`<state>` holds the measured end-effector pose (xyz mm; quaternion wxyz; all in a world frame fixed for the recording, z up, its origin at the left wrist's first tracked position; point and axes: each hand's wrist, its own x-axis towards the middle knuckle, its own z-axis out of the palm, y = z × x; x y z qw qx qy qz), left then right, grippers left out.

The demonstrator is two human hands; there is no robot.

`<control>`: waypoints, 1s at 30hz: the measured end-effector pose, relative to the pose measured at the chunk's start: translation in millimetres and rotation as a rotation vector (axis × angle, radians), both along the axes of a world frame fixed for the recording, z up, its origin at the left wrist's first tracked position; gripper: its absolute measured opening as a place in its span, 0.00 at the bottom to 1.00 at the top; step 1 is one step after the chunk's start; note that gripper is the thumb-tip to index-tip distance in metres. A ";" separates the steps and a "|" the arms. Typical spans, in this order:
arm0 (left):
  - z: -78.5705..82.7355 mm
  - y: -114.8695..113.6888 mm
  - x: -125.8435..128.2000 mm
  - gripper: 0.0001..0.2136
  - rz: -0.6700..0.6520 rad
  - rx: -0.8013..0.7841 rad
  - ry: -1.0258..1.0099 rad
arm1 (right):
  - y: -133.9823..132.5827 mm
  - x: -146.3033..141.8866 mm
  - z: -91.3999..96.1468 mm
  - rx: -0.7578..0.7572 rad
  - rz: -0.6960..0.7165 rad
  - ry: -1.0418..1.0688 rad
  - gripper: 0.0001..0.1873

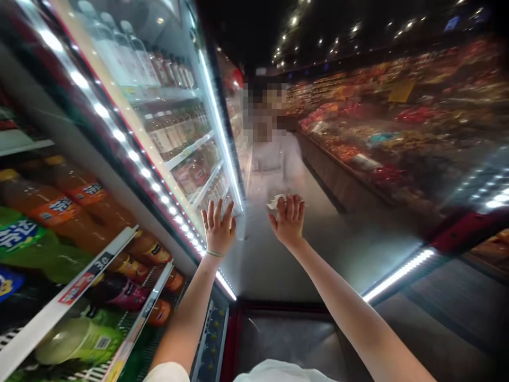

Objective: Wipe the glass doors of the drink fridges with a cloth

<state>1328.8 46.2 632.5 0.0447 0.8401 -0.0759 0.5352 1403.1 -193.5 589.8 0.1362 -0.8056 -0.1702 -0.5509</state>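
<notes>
Left hand [218, 227]: grip wide, fingers spread flat on the glass door [338, 254]. Your right hand [289, 220], also flat, pins a white cloth [275, 201] against the door under its fingertips.

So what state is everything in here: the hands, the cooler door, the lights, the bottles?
Left hand: open, flat on the glass.
Right hand: open, pressing a white cloth to the glass.
Cooler door: swung open.
LED strip on the door edge: lit.
Orange drink bottles: capped, full, on the shelf.
</notes>
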 end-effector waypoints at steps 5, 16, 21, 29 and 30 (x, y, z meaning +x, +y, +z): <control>-3.6 68.6 -25.9 0.23 0.017 -0.067 0.042 | 117.0 -17.5 -18.8 -0.095 0.170 0.131 0.30; -13.9 112.4 -52.3 0.22 0.043 -0.069 0.085 | 231.2 -54.6 -27.9 -0.415 0.496 0.377 0.25; -9.6 93.1 -46.6 0.22 -0.036 -0.114 0.093 | 180.5 -49.8 -19.1 -0.454 0.503 0.359 0.26; -7.8 -12.4 -14.3 0.21 -0.151 -0.154 0.032 | -20.2 -20.4 -27.2 -0.322 0.174 0.377 0.25; -7.9 -30.9 -9.4 0.20 -0.172 -0.164 0.032 | -50.8 -18.0 -29.9 -0.299 0.123 0.363 0.25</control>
